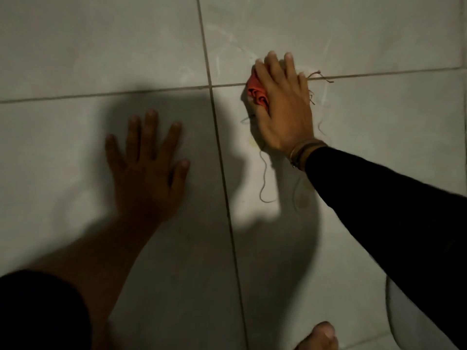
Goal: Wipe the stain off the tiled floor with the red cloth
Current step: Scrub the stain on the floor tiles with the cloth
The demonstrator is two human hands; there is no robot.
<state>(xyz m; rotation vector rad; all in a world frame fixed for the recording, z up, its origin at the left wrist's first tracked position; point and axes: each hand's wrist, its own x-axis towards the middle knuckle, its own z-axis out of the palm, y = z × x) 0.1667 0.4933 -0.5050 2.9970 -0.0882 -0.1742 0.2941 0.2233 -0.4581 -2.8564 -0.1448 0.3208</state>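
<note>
— Head view, item one: what covers the frame?

— Pale grey glazed tiled floor (75,46), dark grout lines crossing just left of upper centre; heavy shadow over the lower middle.

— Item two, the right hand?

— Right hand (285,107), upper right of centre, palm down with fingers spread flat, pressing a crumpled red cloth (257,93) onto the floor. Cloth shows only at the hand's left edge, lying on the horizontal grout line. Frayed loose threads (265,178) trail from it below and to the right of the hand. Brown cord bracelets (303,150) at the wrist; long black sleeve (391,218) runs to the right edge.

— The stain?

— Faint yellowish stain (252,142) on the tile just below and left of the right hand; pale smears on the tile above the hand.

— Item three, the left hand?

— Left hand (149,168), left of centre in shadow, spread wide and flat on the tile, holding nothing, forearm bare.

— Remaining entries?

— Bare toes (321,334) at the bottom edge, right of centre; a blurred pale rounded object (401,322) at the lower right, unidentifiable.
</note>
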